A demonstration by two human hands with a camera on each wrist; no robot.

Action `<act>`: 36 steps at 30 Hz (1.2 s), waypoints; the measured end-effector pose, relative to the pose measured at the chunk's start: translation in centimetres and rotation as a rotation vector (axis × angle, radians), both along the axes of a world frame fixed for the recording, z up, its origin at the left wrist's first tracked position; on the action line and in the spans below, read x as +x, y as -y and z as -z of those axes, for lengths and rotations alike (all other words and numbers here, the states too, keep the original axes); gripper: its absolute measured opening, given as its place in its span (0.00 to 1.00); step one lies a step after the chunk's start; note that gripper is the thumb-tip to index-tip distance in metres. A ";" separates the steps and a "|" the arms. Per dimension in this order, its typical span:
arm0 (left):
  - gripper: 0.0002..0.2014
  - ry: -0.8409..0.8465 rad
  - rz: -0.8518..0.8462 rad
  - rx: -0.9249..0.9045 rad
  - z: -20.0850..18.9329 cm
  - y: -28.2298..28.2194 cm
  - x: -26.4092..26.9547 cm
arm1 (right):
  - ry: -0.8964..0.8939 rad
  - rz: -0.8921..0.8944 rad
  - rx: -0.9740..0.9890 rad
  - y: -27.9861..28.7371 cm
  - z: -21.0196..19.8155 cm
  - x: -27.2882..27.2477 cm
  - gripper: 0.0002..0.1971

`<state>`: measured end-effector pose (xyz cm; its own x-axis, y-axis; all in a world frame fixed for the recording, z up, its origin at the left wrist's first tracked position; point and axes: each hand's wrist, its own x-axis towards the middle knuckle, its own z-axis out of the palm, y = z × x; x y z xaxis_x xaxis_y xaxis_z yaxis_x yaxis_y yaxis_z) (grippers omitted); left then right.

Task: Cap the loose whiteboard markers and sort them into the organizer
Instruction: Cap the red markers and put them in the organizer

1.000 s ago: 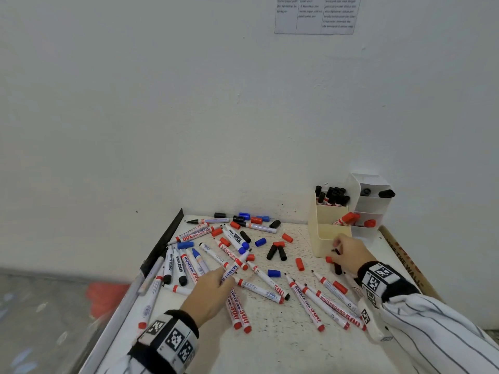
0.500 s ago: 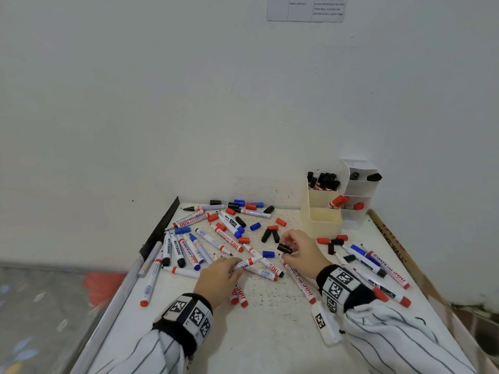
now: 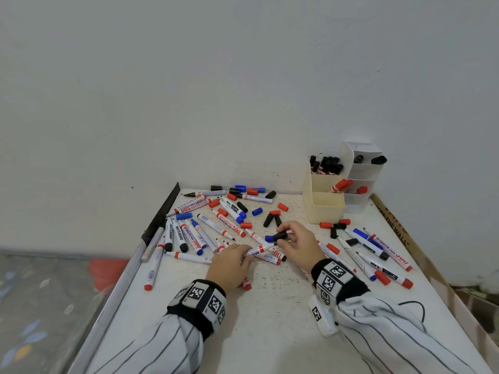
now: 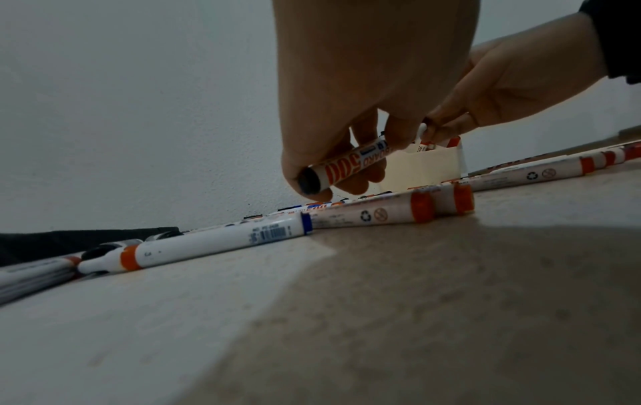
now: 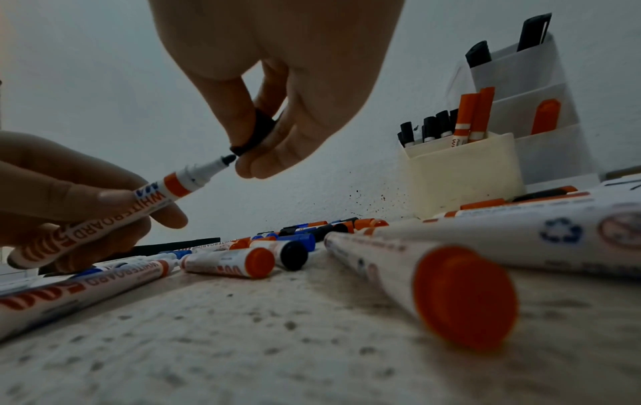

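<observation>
Left hand (image 3: pixel 232 261): a white marker (image 5: pixel 114 208) printed "WHITEBOARD 500" is being gripped by curled fingers, its bare black tip angled up to the right, above the tabletop (image 3: pixel 270 333).
Right hand (image 3: pixel 298 245): a black cap (image 5: pixel 255 134) is being pinched between thumb and fingers, its open end being held just at the marker's tip.
Organizer (image 3: pixel 325 209): being kept at the far right by the wall; black-capped markers are being held in its rear cream compartment, red ones alongside.
Loose markers and caps (image 3: pixel 229 225): being left scattered across the far tabletop, red, blue and black.
</observation>
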<state>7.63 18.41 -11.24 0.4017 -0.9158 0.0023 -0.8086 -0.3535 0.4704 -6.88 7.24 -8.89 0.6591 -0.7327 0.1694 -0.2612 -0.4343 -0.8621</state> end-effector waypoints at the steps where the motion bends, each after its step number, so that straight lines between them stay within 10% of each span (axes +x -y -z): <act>1: 0.19 -0.008 -0.001 -0.003 0.0 0.0 0.0 | -0.006 -0.008 0.007 0.0 0.0 0.0 0.17; 18: 0.19 -0.079 0.012 -0.026 -0.6 -0.5 0.5 | -0.169 -0.042 -0.041 -0.5 0.2 0.3 0.04; 24: 0.12 -0.177 0.094 -0.151 -1.4 -1.1 0.8 | -0.200 0.026 -0.006 -1.1 0.1 1.2 0.23; 36: 0.13 -0.187 0.167 -0.169 -1.1 -1.0 0.4 | -0.164 0.067 -0.053 -1.2 0.1 1.4 0.22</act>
<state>7.99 19.42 -10.15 0.2536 -0.9621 0.1006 -0.7430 -0.1271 0.6571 -5.44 8.45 -9.00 0.6314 -0.7686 0.1030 -0.4260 -0.4547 -0.7821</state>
